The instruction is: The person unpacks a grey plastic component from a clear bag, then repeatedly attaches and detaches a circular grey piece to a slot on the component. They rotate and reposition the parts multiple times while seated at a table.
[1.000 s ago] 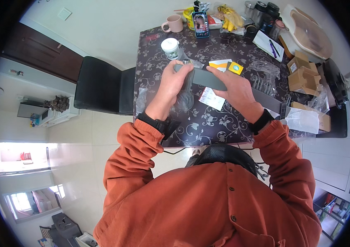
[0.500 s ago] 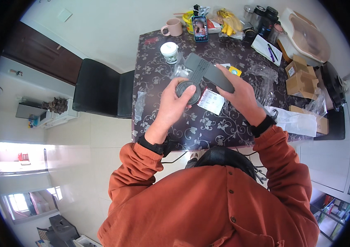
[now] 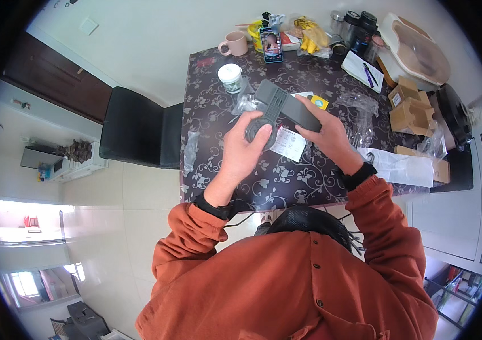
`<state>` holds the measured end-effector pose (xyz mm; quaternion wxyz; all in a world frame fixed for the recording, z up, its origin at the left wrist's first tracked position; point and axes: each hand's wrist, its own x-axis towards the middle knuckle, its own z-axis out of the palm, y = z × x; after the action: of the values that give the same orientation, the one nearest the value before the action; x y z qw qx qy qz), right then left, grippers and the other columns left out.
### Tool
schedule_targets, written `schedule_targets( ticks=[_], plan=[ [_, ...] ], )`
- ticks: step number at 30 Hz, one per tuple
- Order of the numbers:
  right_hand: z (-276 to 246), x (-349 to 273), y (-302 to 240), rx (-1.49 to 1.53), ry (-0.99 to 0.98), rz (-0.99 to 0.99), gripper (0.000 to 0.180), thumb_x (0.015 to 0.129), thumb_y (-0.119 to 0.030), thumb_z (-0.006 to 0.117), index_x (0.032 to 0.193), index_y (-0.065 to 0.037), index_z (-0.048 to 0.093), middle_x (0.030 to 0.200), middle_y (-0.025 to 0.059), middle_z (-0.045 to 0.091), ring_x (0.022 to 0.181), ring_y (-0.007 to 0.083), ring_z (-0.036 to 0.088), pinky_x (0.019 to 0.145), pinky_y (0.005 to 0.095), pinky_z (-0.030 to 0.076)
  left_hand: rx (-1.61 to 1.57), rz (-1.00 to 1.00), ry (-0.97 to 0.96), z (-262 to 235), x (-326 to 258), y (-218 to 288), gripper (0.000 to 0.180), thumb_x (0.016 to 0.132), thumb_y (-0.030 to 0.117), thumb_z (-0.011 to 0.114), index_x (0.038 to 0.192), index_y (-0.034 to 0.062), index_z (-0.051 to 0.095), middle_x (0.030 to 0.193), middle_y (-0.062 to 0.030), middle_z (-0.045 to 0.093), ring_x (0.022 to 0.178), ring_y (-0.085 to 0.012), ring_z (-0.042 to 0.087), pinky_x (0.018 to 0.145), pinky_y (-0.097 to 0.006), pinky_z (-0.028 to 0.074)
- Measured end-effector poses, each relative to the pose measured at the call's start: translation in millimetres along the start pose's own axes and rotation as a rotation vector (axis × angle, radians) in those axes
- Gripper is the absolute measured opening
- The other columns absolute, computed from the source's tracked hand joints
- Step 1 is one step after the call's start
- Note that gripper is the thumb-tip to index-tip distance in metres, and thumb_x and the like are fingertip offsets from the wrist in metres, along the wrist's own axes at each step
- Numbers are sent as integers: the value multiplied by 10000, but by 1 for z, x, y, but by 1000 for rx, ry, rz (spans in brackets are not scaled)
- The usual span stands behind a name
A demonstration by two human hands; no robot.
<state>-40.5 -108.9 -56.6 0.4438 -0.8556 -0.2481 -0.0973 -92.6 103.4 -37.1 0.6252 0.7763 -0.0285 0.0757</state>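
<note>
Above the table I hold a dark grey folding phone stand (image 3: 275, 105) with both hands. Its round disc end lies under the thumb of my left hand (image 3: 239, 146), whose fingers curl round the rim. My right hand (image 3: 333, 139) grips the flat grey plate at the other side, thumb and fingers along its edges. A ribbed arm runs between the disc and the plate. Just beneath the stand, a small printed white sheet (image 3: 291, 148) rests on the tabletop. Beyond the plate lies a yellow-and-white card (image 3: 319, 102), partly covered by it.
The dark floral table (image 3: 278, 181) carries a white-lidded tub (image 3: 230, 76), pink mug (image 3: 235, 43), propped phone (image 3: 271, 45) and bananas (image 3: 312, 37). On the right are a notepad (image 3: 360, 69) with pens, clear plastic wrapping (image 3: 360, 105), a cardboard box (image 3: 411, 113) and white paper (image 3: 400, 167). A black chair (image 3: 133, 127) stands left.
The stand has turned slightly in my hands, so its ribbed arm shows more plainly and the plate has swung a little. Both hands keep their grip.
</note>
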Motion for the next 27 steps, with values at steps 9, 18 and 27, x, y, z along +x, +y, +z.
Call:
schedule_targets(
  ticks=[9,18,27],
  plan=[
    [-1,-1,4,-5,51,-33,650,785,-171,726,1378,-257,474,1006,122,650,891,289,642,773,338,512,-73,-39,-68,-10,4,-4,311,892,216,664,1145,53,585,859,-50,644,705,-82,571,610,-252,499],
    [4,-5,-5,-214,-90,-85,663,754,-168,735,1361,-271,488,872,79,599,821,260,627,717,358,505,-162,-126,-132,-28,24,-1,443,907,307,645,1212,3,544,952,-62,629,858,-110,580,744,-256,472],
    [8,-10,-6,-233,-16,-226,651,759,-206,738,1362,-180,494,955,120,599,895,282,594,811,377,479,-207,-302,-176,-42,33,-13,279,981,293,535,1087,43,603,928,-10,647,795,-81,596,702,-239,485]
  ],
)
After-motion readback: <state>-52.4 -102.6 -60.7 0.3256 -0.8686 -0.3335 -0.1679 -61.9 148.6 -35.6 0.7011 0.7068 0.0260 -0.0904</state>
